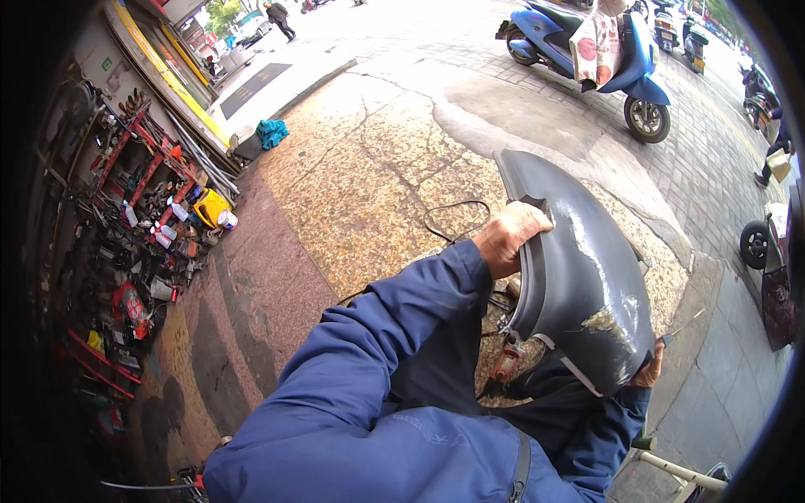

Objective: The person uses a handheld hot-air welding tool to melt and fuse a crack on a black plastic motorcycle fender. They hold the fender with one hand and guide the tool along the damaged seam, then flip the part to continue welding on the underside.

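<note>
The person in the blue jacket holds a dark grey scooter panel up in front of the chest, above the speckled pavement. The left hand is curled tight over the panel's upper left edge. The right hand grips the lower right corner (only the fingers peek out from behind it). The panel is badly scraped, with pale patches down its face. Below it, near the ground, sits a tool with a red handle, and a black cable loops on the pavement. A blue scooter is parked well apart, and a cluttered tool rack stands on the left.
</note>
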Available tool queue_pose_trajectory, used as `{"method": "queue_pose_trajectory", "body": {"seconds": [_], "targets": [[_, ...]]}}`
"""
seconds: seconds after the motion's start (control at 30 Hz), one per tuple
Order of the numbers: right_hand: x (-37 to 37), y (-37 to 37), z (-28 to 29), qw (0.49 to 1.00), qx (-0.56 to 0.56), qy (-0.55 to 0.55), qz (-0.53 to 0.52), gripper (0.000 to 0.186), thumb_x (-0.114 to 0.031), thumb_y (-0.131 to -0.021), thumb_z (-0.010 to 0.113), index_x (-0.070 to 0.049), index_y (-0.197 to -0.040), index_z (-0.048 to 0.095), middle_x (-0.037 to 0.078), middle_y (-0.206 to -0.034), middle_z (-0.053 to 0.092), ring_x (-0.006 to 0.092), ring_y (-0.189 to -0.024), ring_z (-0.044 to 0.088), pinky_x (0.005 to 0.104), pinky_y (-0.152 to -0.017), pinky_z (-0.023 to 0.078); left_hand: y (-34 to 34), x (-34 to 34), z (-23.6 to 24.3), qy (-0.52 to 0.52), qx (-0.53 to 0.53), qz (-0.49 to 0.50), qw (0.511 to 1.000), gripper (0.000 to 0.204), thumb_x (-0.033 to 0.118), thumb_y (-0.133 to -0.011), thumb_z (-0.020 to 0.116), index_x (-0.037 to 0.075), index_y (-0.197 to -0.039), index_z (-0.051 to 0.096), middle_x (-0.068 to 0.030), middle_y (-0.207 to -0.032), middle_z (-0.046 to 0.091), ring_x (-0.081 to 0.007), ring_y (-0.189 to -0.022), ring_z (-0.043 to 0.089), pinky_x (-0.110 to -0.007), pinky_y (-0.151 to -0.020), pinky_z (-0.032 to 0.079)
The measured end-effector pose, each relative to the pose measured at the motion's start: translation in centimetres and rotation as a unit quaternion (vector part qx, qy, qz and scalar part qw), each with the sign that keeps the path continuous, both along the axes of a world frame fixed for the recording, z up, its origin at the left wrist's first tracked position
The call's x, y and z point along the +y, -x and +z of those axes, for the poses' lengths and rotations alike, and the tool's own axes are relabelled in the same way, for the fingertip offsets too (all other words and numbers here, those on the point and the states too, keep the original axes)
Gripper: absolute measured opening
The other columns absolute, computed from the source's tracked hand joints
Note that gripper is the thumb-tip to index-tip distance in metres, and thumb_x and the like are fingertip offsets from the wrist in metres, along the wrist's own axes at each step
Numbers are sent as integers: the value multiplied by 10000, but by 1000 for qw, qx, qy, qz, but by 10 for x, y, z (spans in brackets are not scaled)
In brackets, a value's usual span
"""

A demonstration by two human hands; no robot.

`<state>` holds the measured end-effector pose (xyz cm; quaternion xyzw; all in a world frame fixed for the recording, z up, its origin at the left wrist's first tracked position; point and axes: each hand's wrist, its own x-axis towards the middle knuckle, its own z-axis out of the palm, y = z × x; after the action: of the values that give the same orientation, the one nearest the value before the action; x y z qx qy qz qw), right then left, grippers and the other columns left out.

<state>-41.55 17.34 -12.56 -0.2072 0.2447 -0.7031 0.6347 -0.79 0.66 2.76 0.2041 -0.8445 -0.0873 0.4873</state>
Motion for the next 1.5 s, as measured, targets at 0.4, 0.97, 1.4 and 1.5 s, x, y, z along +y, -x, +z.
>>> {"method": "queue_pose_trajectory", "body": {"seconds": [0.4,0.97,1.4,1.5], "targets": [[15,-31,21,998,27,-61,1,403,-169,-934,693,-32,-1279,537,171,-1228,650,328,-1113,650,502,-971,543,2,3,0,-44,-37,2,998,401,97,-741,773,29,-1120,660,-176,-1104,676,-367,-1066,633,-442,-948,507],[37,-61,29,979,126,-157,-34,442,-157,-896,714,13,-1265,541,151,-1164,681,293,-1038,683,445,-927,572,6,22,-52,-104,134,189,967,449,158,-752,801,21,-1157,665,-307,-1365,498,-465,-1230,533,-485,-1026,456],[27,-62,31,980,84,-178,-7,426,-25,-837,689,-55,-1228,521,91,-993,622,235,-882,659,413,-837,574,-2,30,-56,-364,231,-12,902,489,11,-798,742,45,-1252,565,-80,-1088,673,-154,-946,660,-298,-839,559],[28,-55,24,968,112,-224,-35,451,-35,-820,744,-86,-1218,537,95,-925,608,256,-650,634,420,-578,573,4,28,-60,-431,318,-128,835,469,-24,-856,726,29,-1270,515,-118,-1128,681,-190,-1016,673,-340,-902,572]]}}
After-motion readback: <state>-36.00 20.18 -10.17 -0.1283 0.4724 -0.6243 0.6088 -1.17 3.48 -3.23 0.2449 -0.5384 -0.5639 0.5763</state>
